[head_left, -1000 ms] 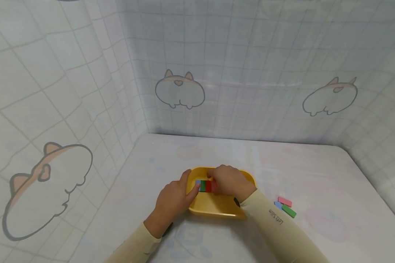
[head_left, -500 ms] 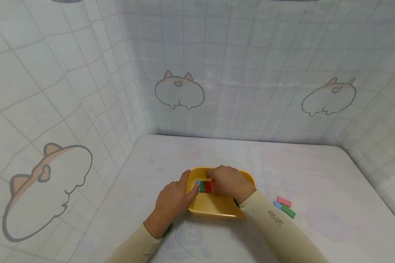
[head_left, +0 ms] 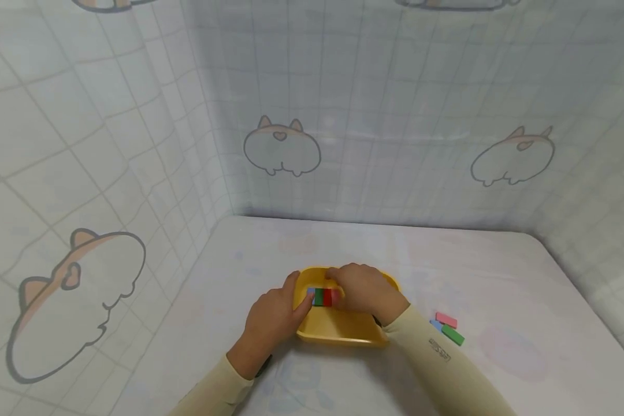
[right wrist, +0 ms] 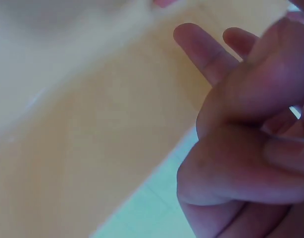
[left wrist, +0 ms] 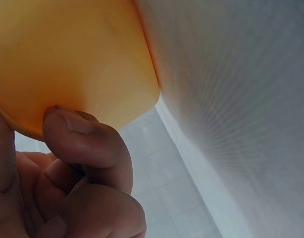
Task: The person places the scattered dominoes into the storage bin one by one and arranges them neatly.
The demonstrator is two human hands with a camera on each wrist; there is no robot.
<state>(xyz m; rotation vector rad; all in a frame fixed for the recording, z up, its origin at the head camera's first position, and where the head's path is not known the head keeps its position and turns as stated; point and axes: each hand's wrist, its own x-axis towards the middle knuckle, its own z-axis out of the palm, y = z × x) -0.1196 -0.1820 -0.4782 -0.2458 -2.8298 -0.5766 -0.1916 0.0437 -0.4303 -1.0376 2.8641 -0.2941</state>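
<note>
A yellow tray (head_left: 338, 330) stands on the table in the head view. My left hand (head_left: 273, 312) grips its left side, thumb inside over the wall and touching the blue end of a row of blocks. In the left wrist view, curled fingers (left wrist: 87, 141) lie against the tray's outer wall. The row runs from a blue block (head_left: 310, 293) through a green block (head_left: 319, 297) and a red block (head_left: 327, 297) to a pink block (head_left: 335, 297). My right hand (head_left: 366, 290) reaches into the tray and pinches the pink block, partly covering it.
Right of the tray, on the pale patterned table (head_left: 499, 289), lie a loose pink block (head_left: 446, 320), a blue block (head_left: 435, 325) and a green block (head_left: 453, 334). A grid-patterned curtain (head_left: 395, 173) with animal drawings stands behind and at both sides.
The head view has tilted up slightly. Both hands keep nearly the same places; the right wrist has shifted a little, and more of the pink block shows.
</note>
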